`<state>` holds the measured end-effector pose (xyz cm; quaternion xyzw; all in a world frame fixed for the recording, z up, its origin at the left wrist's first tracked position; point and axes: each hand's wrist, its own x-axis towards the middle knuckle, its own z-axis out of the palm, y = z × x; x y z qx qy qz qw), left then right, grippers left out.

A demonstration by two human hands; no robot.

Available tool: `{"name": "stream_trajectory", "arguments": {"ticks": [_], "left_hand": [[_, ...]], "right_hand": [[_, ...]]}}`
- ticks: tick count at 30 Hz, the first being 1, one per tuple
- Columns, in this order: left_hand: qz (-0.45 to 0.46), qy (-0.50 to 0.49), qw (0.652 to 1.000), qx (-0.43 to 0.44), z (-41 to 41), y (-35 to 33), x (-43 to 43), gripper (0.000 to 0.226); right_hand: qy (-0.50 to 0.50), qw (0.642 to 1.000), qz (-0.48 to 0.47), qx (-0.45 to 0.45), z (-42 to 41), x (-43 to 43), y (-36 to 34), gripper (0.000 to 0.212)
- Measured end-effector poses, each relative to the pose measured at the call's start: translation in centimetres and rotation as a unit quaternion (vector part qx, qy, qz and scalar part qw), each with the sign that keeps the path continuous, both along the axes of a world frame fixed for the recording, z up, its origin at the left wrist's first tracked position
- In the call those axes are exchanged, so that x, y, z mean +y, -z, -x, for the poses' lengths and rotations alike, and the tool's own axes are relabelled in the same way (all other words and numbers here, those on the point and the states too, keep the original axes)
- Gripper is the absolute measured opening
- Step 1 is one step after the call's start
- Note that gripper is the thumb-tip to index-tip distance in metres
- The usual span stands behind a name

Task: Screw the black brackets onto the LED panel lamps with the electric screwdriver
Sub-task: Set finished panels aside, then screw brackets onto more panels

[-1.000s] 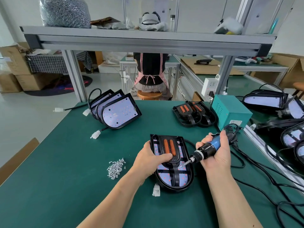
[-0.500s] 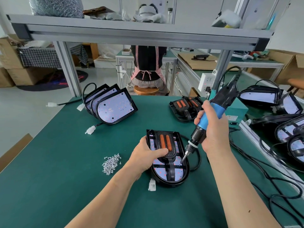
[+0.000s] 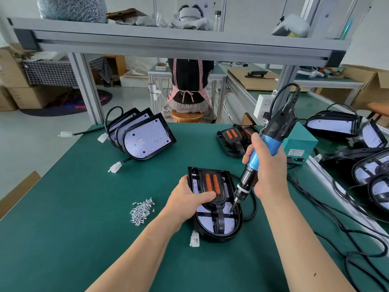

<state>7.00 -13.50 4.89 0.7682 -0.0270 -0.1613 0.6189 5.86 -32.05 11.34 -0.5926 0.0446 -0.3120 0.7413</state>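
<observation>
The left hand (image 3: 189,199) grips the LED panel lamp (image 3: 207,222) lying face up on the green mat (image 3: 84,207). Its fingers are curled over the lamp's left edge and its thumb is pressed onto the black bracket (image 3: 223,186), just below the two orange strips. The right hand (image 3: 267,169) has all its fingers wrapped tight round the blue grip of the electric screwdriver (image 3: 278,126).

The bit (image 3: 232,208) is down inside the lamp, a little to the right of the left thumb's tip and beside the bracket's stem. I can't tell whether a screw sits on it.

What worries me is the lean. The driver slants up and away to the right instead of standing square over the hole. I'd expect a screw driven at that angle to bite crooked, or the bit to jump out and skid across the white LED board.

Only one thumb pins the bracket, so the driver's torque could twist it off its holes. That thumb is also near the bit if it slips.

The lamp's black cable (image 3: 253,209) loops just under the right hand's heel and might snag.

The screw pile (image 3: 142,211) lies left of the left knuckles, within reach.
</observation>
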Motion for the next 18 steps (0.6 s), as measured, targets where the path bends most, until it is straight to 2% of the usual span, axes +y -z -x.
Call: {"name": "stream_trajectory", "arguments": {"ticks": [4,6,11,18], "left_hand": [[-0.005,-0.008,1.000,0.003,0.0,0.0,-0.2,0.066],[-0.005,-0.009,1.000,0.005,0.0,0.1,-0.2,0.066],[-0.005,-0.014,1.000,0.006,0.1,0.0,-0.2,0.069],[-0.003,-0.012,1.000,0.003,0.1,0.0,-0.2,0.063]], "right_hand": [[-0.033,0.997,0.058,-0.041,0.4,0.7,0.0,0.015],[-0.049,0.995,0.071,-0.049,0.4,1.1,0.0,0.018],[-0.043,0.996,0.070,-0.029,-0.1,1.4,0.1,0.028],[-0.047,0.997,0.058,-0.024,0.0,1.1,0.3,0.015]]}}
